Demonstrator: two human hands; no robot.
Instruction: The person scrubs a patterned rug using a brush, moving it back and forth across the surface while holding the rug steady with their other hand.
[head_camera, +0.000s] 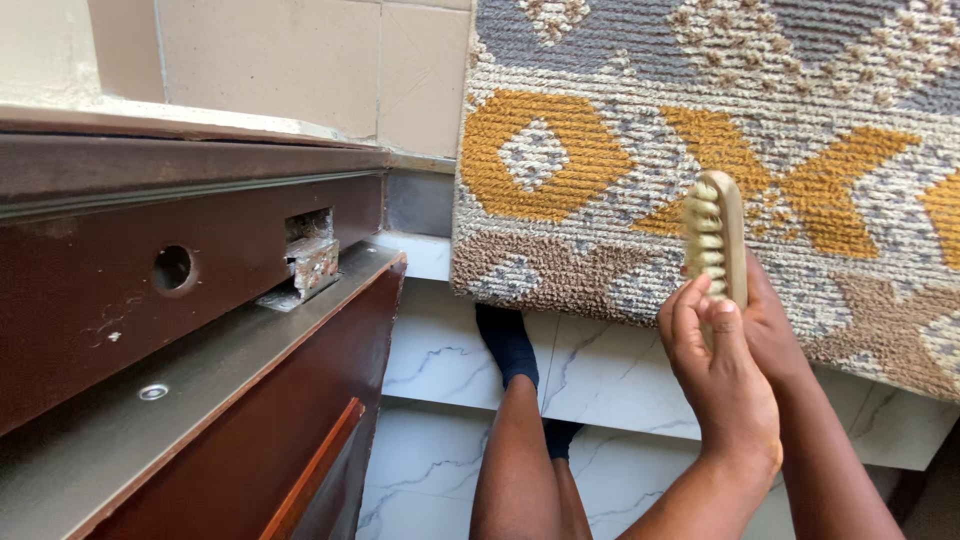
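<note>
Scrub brush (716, 235) stands upright at about three o'clock in the view, bristles leftward, before the patterned rug (700, 150) that hangs over the marble step (600, 370). It could slip and fall if the grip slackens. The left hand (715, 375) curls closed around its lower end; the right hand (772, 335), mostly hidden behind, seems wrapped on it too.

The rug (700, 150) runs off the top and right edges; the left hand (715, 375) hides the brush (718, 235) handle's lower end.
</note>
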